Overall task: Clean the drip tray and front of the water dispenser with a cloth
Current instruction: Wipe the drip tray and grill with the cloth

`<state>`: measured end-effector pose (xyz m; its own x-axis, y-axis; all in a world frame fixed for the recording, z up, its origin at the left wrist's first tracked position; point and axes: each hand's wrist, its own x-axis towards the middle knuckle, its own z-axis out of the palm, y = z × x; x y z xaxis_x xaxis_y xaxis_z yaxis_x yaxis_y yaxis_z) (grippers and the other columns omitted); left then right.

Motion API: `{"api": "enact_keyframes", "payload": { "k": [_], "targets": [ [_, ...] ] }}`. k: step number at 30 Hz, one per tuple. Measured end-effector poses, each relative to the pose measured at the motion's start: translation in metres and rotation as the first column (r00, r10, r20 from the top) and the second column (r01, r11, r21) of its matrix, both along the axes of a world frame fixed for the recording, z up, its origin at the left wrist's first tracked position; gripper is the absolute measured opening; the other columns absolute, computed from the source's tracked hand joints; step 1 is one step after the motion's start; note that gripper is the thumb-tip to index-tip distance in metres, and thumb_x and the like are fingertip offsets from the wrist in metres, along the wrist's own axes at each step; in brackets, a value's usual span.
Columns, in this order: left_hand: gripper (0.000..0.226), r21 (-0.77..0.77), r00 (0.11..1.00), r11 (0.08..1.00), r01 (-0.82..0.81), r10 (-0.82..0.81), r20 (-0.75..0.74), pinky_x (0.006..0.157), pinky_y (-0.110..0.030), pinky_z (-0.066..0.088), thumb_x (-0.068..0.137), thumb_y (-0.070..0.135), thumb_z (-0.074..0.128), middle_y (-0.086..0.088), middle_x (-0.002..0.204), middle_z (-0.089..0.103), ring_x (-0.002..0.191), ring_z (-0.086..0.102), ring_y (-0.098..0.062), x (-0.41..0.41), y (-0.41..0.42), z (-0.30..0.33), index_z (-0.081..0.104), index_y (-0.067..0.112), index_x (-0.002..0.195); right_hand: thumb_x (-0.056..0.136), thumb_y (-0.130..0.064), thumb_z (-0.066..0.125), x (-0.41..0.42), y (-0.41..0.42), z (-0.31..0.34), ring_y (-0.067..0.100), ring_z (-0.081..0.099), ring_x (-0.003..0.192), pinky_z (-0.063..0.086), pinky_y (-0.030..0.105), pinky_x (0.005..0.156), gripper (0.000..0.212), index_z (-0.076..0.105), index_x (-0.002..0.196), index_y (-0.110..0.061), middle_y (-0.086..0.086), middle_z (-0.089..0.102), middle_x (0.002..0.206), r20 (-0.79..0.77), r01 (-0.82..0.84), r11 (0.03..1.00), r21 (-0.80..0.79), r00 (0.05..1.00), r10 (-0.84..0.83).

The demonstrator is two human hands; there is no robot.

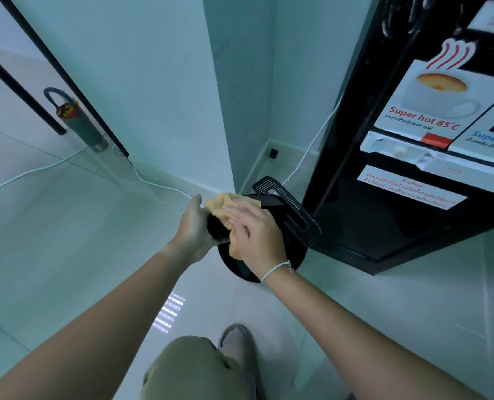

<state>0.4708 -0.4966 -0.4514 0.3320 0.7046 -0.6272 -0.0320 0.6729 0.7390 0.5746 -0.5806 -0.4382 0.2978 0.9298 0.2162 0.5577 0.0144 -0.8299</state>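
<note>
Black grille (290, 210) leans on dispenser (398, 157), beside both hands' cloth (225, 209).

I'm standing in what is looking like a corner of a home or small office — glossy pale floor tiles (75, 226) are reflecting the light and plain white walls (153, 82) are meeting at a skirting board. A black water dispenser (413, 168) is standing against the wall with "Super hot 85°C" stickers — a white power cable (38, 171) is trailing across the floor.
</note>
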Motion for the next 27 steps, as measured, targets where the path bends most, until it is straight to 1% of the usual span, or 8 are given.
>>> {"api": "enact_keyframes", "payload": {
  "k": [3, 6, 13, 15, 19, 21, 23, 27],
  "targets": [
    [0.071, -0.037, 0.995, 0.999, 0.013, -0.009, 0.097, 0.066, -0.037, 0.049, 0.097, 0.05, 0.011, -0.014, 0.066, 0.071, 0.056, 0.068, -0.024, -0.002, 0.001, 0.002, 0.061, 0.001, 0.092, 0.081, 0.0, 0.05, 0.0, -0.009, 0.0, 0.031, 0.058, 0.098, 0.046, 0.031, 0.089, 0.032, 0.072, 0.1, -0.013, 0.003, 0.062, 0.125, 0.096, -0.109, 0.994, 0.016, 0.99, 0.107],
    [0.076, -0.071, 0.989, 0.997, 0.036, -0.025, 0.142, 0.071, -0.042, 0.05, 0.095, 0.054, 0.008, -0.018, 0.086, 0.074, 0.08, 0.071, -0.03, -0.013, 0.005, 0.002, 0.061, 0.0, 0.101, 0.084, -0.001, 0.049, 0.011, -0.021, -0.009, 0.025, 0.059, 0.104, 0.042, 0.021, 0.093, 0.03, 0.072, 0.102, -0.009, 0.006, 0.062, 0.124, 0.009, -0.128, 0.992, -0.016, 0.992, 0.128],
    [0.069, -0.048, 0.999, 0.998, -0.042, 0.042, -0.009, 0.077, -0.044, 0.048, 0.095, 0.054, 0.015, -0.017, 0.083, 0.074, 0.088, 0.064, -0.036, -0.032, 0.013, -0.004, 0.061, 0.003, 0.096, 0.092, -0.009, 0.044, 0.032, -0.035, -0.038, 0.019, 0.059, 0.094, 0.04, 0.021, 0.075, 0.022, 0.063, 0.101, -0.014, 0.003, 0.063, 0.095, -0.335, 0.05, 0.893, -0.447, 0.916, -0.219],
    [0.068, -0.05, 0.997, 0.997, -0.061, 0.059, -0.048, 0.081, -0.044, 0.046, 0.095, 0.055, 0.017, -0.02, 0.091, 0.07, 0.089, 0.061, -0.037, -0.038, 0.013, -0.007, 0.061, 0.003, 0.096, 0.093, -0.009, 0.042, 0.038, -0.033, -0.048, 0.021, 0.057, 0.101, 0.042, 0.025, 0.08, 0.027, 0.059, 0.111, -0.017, 0.003, 0.06, 0.105, -0.51, 0.099, 0.842, -0.531, 0.756, -0.411],
    [0.067, -0.056, 0.994, 0.995, -0.08, 0.075, -0.082, 0.078, -0.044, 0.048, 0.095, 0.056, 0.018, -0.02, 0.1, 0.065, 0.092, 0.06, -0.037, -0.049, 0.012, -0.014, 0.06, 0.004, 0.099, 0.097, -0.021, 0.038, 0.049, -0.034, -0.064, 0.021, 0.06, 0.095, 0.051, 0.031, 0.065, 0.033, 0.051, 0.127, -0.015, 0.01, 0.06, 0.117, -0.796, -0.04, 0.805, -0.591, 0.189, -0.575],
    [0.067, -0.057, 0.993, 0.995, -0.084, 0.079, -0.087, 0.077, -0.045, 0.047, 0.094, 0.057, 0.019, -0.02, 0.102, 0.065, 0.094, 0.06, -0.038, -0.051, 0.012, -0.017, 0.06, 0.005, 0.1, 0.096, -0.036, 0.038, 0.053, -0.035, -0.071, 0.019, 0.062, 0.091, 0.051, 0.031, 0.064, 0.039, 0.053, 0.124, -0.012, 0.009, 0.064, 0.107, -0.821, -0.108, 0.814, -0.57, 0.077, -0.565],
    [0.067, -0.055, 0.992, 0.994, -0.089, 0.084, -0.089, 0.076, -0.044, 0.047, 0.094, 0.058, 0.02, -0.019, 0.101, 0.065, 0.094, 0.06, -0.038, -0.052, 0.013, -0.019, 0.06, 0.006, 0.1, 0.092, -0.045, 0.044, 0.053, -0.035, -0.075, 0.017, 0.062, 0.094, 0.051, 0.032, 0.07, 0.043, 0.055, 0.12, -0.014, 0.008, 0.065, 0.104, -0.841, -0.131, 0.831, -0.541, 0.097, -0.532],
    [0.067, -0.049, 0.992, 0.995, -0.091, 0.087, -0.089, 0.077, -0.044, 0.048, 0.093, 0.059, 0.021, -0.019, 0.098, 0.067, 0.093, 0.061, -0.037, -0.051, 0.014, -0.022, 0.063, 0.006, 0.099, 0.086, -0.017, 0.061, 0.047, -0.029, -0.079, 0.024, 0.06, 0.102, 0.053, 0.037, 0.078, 0.037, 0.053, 0.121, -0.009, 0.013, 0.061, 0.115, -0.747, -0.024, 0.789, -0.615, 0.338, -0.572]
  ]
}}
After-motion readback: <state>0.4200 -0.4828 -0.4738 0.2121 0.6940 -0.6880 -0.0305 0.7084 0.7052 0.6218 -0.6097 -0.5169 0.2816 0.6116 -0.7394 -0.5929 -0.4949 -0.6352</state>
